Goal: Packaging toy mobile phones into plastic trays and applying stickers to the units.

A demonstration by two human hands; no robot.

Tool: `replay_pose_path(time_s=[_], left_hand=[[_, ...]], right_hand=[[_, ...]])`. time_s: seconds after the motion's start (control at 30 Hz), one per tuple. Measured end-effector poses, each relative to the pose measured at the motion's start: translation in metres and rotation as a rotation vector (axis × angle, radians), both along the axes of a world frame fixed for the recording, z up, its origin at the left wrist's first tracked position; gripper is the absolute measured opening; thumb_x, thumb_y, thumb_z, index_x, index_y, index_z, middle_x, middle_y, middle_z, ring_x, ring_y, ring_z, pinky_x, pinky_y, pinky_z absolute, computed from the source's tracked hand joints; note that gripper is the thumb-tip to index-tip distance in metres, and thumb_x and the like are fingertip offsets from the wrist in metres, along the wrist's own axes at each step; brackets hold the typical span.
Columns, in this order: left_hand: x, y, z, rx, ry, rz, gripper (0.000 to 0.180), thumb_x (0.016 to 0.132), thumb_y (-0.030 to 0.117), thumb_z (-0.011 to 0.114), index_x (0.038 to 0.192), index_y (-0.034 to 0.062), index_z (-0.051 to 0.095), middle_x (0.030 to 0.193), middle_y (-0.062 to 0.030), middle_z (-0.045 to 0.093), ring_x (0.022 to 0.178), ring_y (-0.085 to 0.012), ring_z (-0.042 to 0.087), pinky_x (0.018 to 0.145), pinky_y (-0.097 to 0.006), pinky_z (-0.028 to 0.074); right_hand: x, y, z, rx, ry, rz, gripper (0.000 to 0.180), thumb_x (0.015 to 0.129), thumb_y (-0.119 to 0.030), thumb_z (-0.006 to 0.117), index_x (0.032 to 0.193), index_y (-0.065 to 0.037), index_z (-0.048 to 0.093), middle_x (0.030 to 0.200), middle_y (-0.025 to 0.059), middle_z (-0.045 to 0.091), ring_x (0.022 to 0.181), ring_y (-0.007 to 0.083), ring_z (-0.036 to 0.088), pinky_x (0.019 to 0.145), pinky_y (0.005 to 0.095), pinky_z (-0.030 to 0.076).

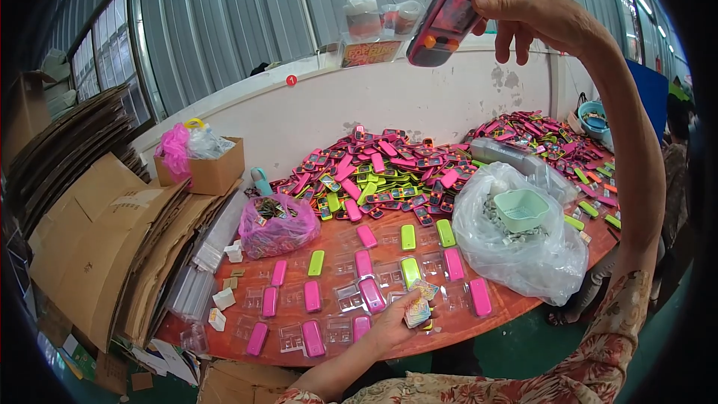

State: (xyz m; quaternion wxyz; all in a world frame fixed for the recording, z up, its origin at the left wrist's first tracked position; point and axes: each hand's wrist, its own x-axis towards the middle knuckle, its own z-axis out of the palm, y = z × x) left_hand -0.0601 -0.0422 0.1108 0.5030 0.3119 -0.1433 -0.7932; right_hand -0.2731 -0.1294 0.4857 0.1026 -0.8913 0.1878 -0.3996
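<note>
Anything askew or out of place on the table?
Mostly orderly: pink and green toy cases lie in rows on clear plastic trays. The odd spot is the flattened brown cardboard sheets at the left, splayed and overhanging the red table edge. No visible damage or spill.

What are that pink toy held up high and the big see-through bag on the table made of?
The pink handheld toy in the right hand looks like glossy moulded plastic with a shiny clear window. The big clear bag seems to be thin plastic film: crinkled, translucent, catching highlights.
</note>
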Motion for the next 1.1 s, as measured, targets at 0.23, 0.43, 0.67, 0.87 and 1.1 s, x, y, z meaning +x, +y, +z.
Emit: replay_pose_path(time_s=[0.23,0.43,0.67,0.87,1.1], left_hand=[[-0.001,-0.002,0.0,0.046,-0.002,0.031,0.03,0.084,0.026,0.046,0.108,0.0092,0.042,0.088,-0.012,0.057,0.073,-0.0262,0.058,0.054,-0.032,0.046],[0.0,0.0,0.001,0.037,0.005,0.033,0.03,0.084,0.026,0.046,0.108,0.0093,0.042,0.088,-0.0125,0.056,0.073,-0.027,0.058,0.054,-0.032,0.046],[0.003,0.0,-0.004,-0.015,0.04,0.01,0.027,0.081,0.025,0.052,0.101,0.0073,0.049,0.085,-0.0089,0.058,0.073,-0.0251,0.059,0.059,-0.034,0.048],[0.004,-0.004,-0.004,0.037,0.021,0.055,0.03,0.083,0.027,0.047,0.107,0.0088,0.044,0.087,-0.0112,0.057,0.074,-0.027,0.057,0.055,-0.032,0.046],[0.008,-0.003,0.0,-0.01,0.043,0.036,0.029,0.082,0.027,0.049,0.104,0.0079,0.047,0.085,-0.0096,0.057,0.076,-0.0267,0.057,0.058,-0.034,0.046]], right_hand=[[-0.001,-0.004,-0.001,0.005,0.009,-0.009,0.045,0.077,-0.042,0.052,0.104,-0.007,0.05,0.076,0.0077,0.054,0.053,0.0145,0.06,0.038,0.0225,0.05],[0.0,-0.009,-0.002,-0.014,0.004,-0.032,0.046,0.077,-0.043,0.052,0.105,-0.007,0.05,0.076,0.008,0.055,0.052,0.0149,0.06,0.038,0.0227,0.05],[0.002,-0.021,0.015,-0.252,0.186,0.374,0.039,0.078,-0.036,0.054,0.1,-0.004,0.052,0.083,0.0112,0.057,0.061,0.0177,0.061,0.047,0.0256,0.049],[0.011,0.028,0.006,0.262,0.062,-0.158,0.041,0.08,-0.037,0.053,0.101,-0.002,0.052,0.092,0.0125,0.055,0.062,0.0165,0.06,0.05,0.0257,0.049],[0.01,0.019,0.005,0.271,0.063,-0.094,0.042,0.079,-0.038,0.054,0.101,-0.002,0.052,0.09,0.0127,0.055,0.062,0.0171,0.06,0.05,0.0257,0.048]])
